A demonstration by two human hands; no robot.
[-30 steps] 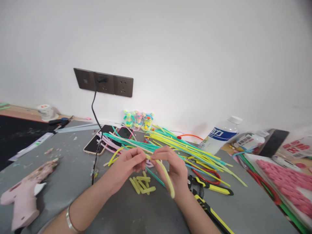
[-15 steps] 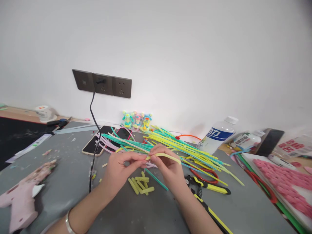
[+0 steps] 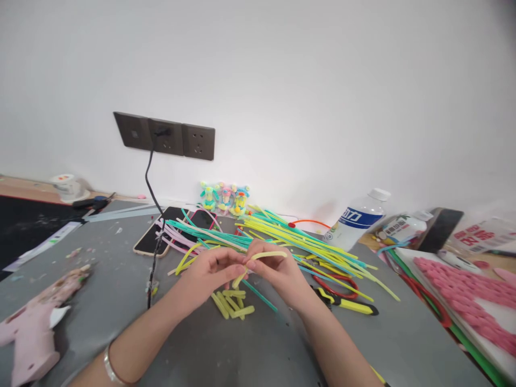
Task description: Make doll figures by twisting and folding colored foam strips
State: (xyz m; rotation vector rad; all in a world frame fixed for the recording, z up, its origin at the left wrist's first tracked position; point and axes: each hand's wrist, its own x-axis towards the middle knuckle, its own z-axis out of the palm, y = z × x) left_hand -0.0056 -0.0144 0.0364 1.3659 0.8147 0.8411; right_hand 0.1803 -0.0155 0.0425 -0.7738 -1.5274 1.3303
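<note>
A pale yellow pipe cleaner [image 3: 276, 253] is pinched between the fingertips of both hands, above the grey table mat. My left hand [image 3: 213, 277] grips it with thumb and forefinger, and a short end hangs down beneath the fingertips. My right hand [image 3: 278, 274] is closed on it right beside; the longer part arches over that hand's fingers to the right. Just below the hands lies a small pile of short yellow pipe cleaner pieces [image 3: 230, 304]. Long teal, yellow and lilac pipe cleaners [image 3: 314, 242] are spread behind the hands.
Yellow-and-black pliers [image 3: 355, 306] lie partly hidden by my right forearm. At left are a pink glue gun [image 3: 36, 333] and a black cable [image 3: 151, 269] crossing a phone [image 3: 147, 239]. A bottle [image 3: 358, 220] and small figures [image 3: 224, 199] stand by the wall.
The pipe cleaner has bent between my fingertips, so a short end now points downward. My hands have drawn closer together, and my right forearm covers more of the pliers.
</note>
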